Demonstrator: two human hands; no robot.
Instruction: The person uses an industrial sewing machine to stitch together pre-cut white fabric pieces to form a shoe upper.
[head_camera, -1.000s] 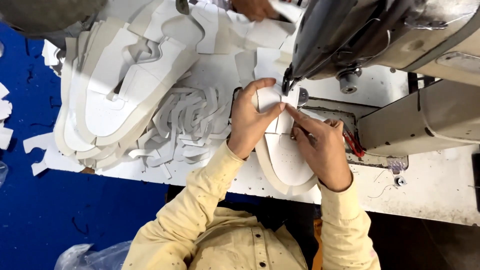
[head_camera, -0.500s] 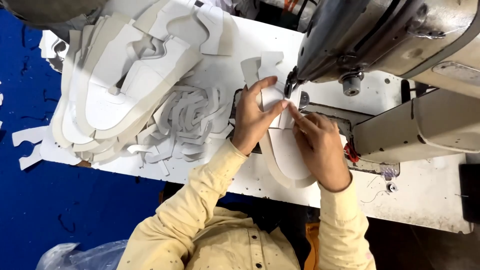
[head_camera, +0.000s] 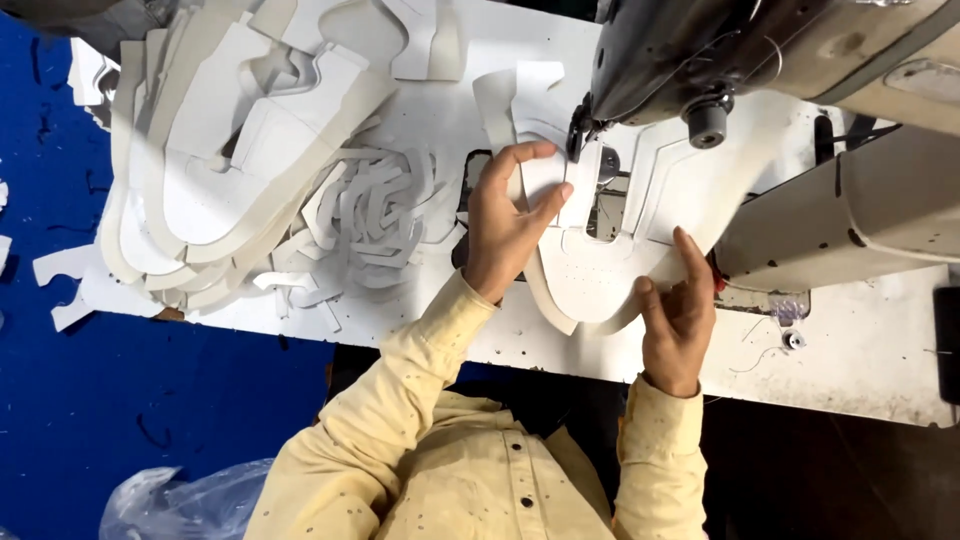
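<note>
A white counter (head_camera: 860, 370) carries a dark sewing machine (head_camera: 800, 90) at far right; cut white pieces (head_camera: 230, 170) are stacked far left, w/ strips (head_camera: 375, 215) beside. A white shoe-upper panel (head_camera: 600, 260) is spread under the needle, kept flat for feeding. Left hand (head_camera: 505, 225) is pinched on its edge nr the needle; right hand (head_camera: 680, 315) is clamped on its near-right edge.

The sewing machine (head_camera: 800, 60) runs off the top and right edges. Its head hides the needle. The bag (head_camera: 170, 500) is cut off below.
</note>
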